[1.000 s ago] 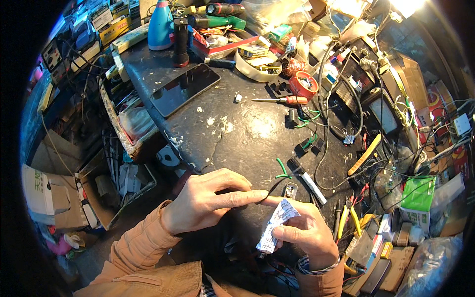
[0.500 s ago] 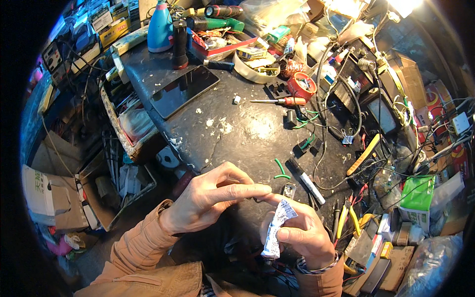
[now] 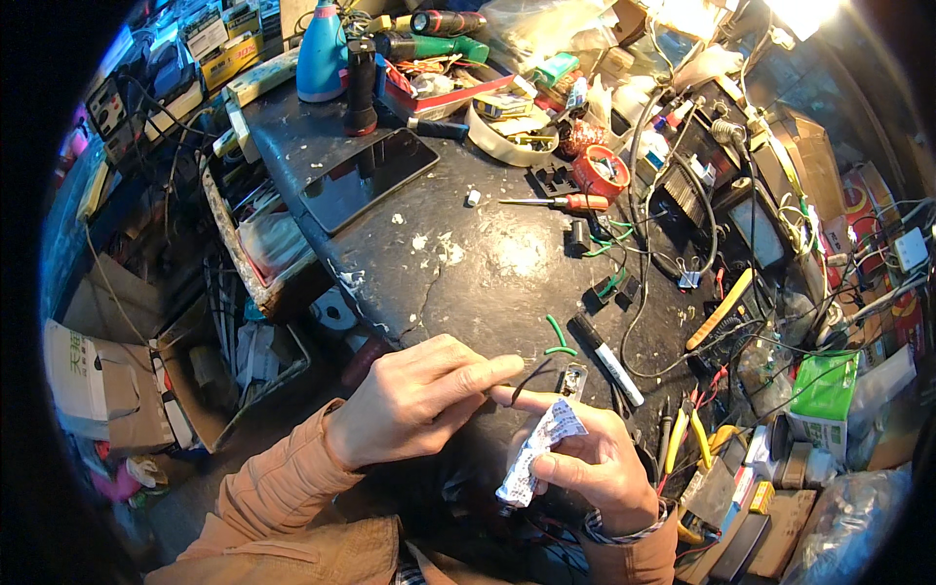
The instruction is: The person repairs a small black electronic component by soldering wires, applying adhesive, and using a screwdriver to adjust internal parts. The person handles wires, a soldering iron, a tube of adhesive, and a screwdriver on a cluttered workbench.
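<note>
Crumpled white printed paper slip [image 3: 539, 450] pinched upright; thin black wire [image 3: 529, 375] curving above.

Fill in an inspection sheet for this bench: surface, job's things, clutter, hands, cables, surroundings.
Surface: dark workbench top, scuffed, with pale flecks.
Job's things: crumpled white printed paper slip and thin black wire, by the fingers.
Clutter: orange-handled screwdriver, black-and-white marker, red tape roll, dark tablet, blue bottle, yellow-handled pliers.
Hands: left hand pinches the wire; right hand holds the slip.
Cables: black leads and green wires looped on the right half.
Surroundings: cardboard boxes lower left; lamp glare top right.
</note>
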Motion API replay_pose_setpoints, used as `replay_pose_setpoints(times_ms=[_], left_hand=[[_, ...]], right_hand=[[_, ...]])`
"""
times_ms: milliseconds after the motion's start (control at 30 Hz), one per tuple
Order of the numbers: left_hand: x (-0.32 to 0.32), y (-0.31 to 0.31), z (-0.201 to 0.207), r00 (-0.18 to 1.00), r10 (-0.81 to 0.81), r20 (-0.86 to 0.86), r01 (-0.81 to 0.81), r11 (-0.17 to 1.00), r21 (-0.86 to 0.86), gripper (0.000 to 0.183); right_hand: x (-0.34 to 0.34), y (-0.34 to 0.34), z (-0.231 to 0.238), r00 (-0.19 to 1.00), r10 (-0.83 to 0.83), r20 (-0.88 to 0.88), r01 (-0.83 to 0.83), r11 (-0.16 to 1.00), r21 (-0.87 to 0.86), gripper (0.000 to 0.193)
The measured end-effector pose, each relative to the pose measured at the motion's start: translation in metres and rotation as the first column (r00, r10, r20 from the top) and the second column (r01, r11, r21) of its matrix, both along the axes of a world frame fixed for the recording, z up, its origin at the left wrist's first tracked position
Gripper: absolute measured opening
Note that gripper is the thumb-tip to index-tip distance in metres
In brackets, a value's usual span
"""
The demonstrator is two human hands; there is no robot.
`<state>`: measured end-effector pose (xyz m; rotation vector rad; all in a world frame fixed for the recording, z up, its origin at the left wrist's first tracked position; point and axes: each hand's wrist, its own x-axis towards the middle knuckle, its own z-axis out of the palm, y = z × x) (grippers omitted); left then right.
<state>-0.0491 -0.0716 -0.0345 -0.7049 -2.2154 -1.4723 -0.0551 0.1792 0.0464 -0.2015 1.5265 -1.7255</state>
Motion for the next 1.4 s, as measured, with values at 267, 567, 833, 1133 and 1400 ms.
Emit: replay_pose_setpoints(times_ms=[267, 567, 833, 1133, 1400], left_hand=[[-0.004, -0.006, -0.003, 0.993, -0.028, -0.118, 0.022, 0.998, -0.054, 0.040], [-0.004, -0.011, -0.008, 0.984, -0.045, -0.171, 0.037, 0.998, -0.049, 0.027], [-0.003, -0.010, -0.013, 0.978, -0.052, -0.204, 0.040, 0.997, -0.065, 0.019], [-0.003, -0.007, -0.014, 0.981, -0.072, -0.178, 0.062, 0.996, -0.060, 0.015], [-0.006, -0.004, -0.019, 0.964, -0.051, -0.260, 0.028, 0.995, -0.092, 0.016]], right_hand=[[-0.002, -0.005, 0.006, 0.943, 0.259, -0.209, -0.230, 0.961, 0.155, 0.067], [-0.005, 0.004, 0.013, 0.919, 0.215, -0.330, -0.176, 0.974, 0.145, 0.063], [0.006, -0.005, -0.009, 0.799, -0.476, -0.367, 0.523, 0.852, 0.033, 0.030], [0.011, -0.015, -0.018, 0.689, -0.453, -0.566, 0.601, 0.793, 0.098, 0.029], [0.010, -0.016, -0.027, 0.547, -0.286, -0.786, 0.595, 0.794, 0.125, 0.028]])
